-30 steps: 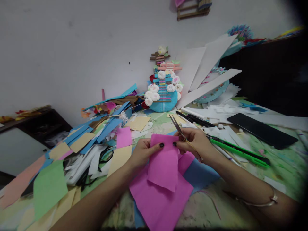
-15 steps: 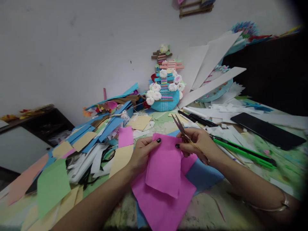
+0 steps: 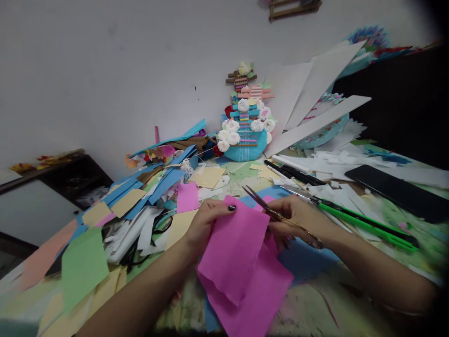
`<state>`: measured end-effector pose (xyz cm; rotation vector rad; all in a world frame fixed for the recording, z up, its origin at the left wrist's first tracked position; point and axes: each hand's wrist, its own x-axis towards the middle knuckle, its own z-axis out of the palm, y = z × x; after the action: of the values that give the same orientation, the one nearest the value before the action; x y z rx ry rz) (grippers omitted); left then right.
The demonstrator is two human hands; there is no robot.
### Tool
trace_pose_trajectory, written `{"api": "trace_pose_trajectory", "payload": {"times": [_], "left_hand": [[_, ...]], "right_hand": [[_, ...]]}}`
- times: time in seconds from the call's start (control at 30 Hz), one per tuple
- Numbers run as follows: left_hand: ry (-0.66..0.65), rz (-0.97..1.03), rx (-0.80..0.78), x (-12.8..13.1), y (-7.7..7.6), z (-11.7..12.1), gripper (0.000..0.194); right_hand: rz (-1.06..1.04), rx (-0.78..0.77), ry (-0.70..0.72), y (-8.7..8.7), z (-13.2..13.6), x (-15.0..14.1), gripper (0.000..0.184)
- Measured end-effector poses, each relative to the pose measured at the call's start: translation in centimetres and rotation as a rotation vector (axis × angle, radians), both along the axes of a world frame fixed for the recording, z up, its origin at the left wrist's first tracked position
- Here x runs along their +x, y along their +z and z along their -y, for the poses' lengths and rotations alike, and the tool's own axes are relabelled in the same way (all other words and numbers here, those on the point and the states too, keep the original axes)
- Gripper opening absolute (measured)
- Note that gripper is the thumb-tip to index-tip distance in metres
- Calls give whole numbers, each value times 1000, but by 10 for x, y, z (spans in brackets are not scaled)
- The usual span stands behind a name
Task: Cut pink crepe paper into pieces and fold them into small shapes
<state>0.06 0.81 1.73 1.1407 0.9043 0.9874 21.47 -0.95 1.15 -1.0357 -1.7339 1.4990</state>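
A folded piece of pink paper is pinched at its upper left corner by my left hand, thumb on top. My right hand is closed around a pair of scissors, whose blades point up and to the left over the paper's top right corner. The right fingertips sit partly hidden behind the pink paper's right edge. Beneath it lies a larger pink sheet, on top of a blue sheet.
A green cutter and a black phone lie at the right. Green paper and blue strips lie among scraps at the left. A blue paper guitar with white flowers leans at the wall, beside white boards.
The pink paper has turned, its lower end swinging left. My right thumb has left the paper's face, and the scissors have tilted lower and further left across its corner.
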Motion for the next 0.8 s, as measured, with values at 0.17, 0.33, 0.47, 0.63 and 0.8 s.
{"api": "trace_pose_trajectory", "payload": {"times": [0.17, 0.33, 0.47, 0.63, 0.8], "left_hand": [[-82, -69, -5, 2, -1, 2, 33], [-66, -83, 4, 4, -2, 2, 34], [-85, -79, -8, 5, -1, 3, 29], [-98, -80, -8, 5, -2, 2, 30], [-96, -120, 11, 4, -2, 2, 34]], "right_hand": [[-7, -53, 42, -3, 6, -7, 4], [28, -66, 48, -2, 10, -10, 3], [19, -92, 59, -3, 12, -13, 4], [2, -90, 28, -6, 11, -13, 10], [77, -42, -27, -2, 12, -15, 12]]}}
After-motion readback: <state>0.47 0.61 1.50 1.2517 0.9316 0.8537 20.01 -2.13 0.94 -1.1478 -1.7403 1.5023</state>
